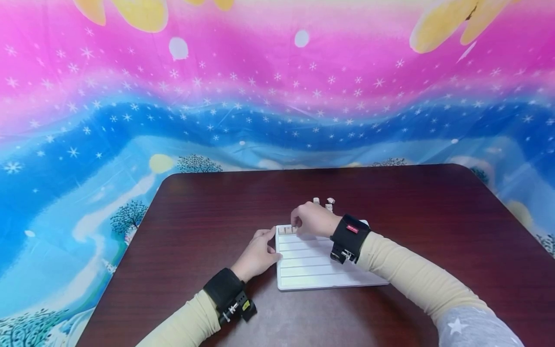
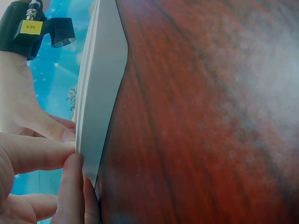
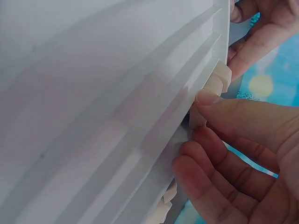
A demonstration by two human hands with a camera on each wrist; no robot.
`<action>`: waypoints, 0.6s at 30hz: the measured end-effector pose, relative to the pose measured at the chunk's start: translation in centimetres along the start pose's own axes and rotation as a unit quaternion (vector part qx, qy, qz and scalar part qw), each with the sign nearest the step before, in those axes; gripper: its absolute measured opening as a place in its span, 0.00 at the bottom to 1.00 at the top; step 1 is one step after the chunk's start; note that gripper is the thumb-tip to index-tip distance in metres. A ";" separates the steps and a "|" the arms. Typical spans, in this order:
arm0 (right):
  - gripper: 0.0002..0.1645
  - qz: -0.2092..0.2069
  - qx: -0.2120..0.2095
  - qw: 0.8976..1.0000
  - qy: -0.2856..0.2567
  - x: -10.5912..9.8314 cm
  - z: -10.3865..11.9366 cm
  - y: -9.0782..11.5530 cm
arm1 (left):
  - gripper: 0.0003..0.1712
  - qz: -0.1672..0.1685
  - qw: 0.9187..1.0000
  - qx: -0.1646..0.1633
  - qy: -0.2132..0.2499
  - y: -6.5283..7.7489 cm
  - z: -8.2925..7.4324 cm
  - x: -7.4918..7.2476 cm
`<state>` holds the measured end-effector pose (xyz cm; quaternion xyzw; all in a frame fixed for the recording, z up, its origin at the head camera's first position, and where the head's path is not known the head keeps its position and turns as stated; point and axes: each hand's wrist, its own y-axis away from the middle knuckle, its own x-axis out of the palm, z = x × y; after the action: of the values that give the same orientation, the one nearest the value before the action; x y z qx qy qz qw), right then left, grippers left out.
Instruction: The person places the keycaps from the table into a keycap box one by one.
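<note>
A white tray divided by parallel ridges into long rows lies on the table. Along its far row, at the left end, sit several small cream keycaps. My right hand is over that row, and its thumb and fingers pinch a cream keycap, partly hidden by the thumb, in the right wrist view. At the tray's left side, my left hand rests its extended thumb and forefinger against the edge near the far corner. The left wrist view has these fingers right at the rim.
Just beyond the tray, several loose keycaps lie on the dark wooden table. A colourful printed cloth hangs behind the table's far edge. Both wrists wear black straps with small cameras.
</note>
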<state>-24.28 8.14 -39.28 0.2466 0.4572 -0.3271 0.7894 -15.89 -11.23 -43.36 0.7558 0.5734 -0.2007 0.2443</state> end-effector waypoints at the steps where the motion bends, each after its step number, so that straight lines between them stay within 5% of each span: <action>1: 0.09 0.000 0.000 1.000 0.001 0.0 0.0 0.0 | 0.44 0.000 1.000 0.000 0.000 0.0 0.0 0.0; 18: 0.12 -0.021 0.027 0.999 0.017 -2.6 -0.5 0.5 | 0.44 -0.003 1.000 0.002 0.005 0.0 0.1 0.0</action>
<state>-25.16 9.59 -37.15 0.2632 0.4671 -0.3516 0.7674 -15.92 -11.27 -43.48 0.7559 0.5763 -0.1984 0.2392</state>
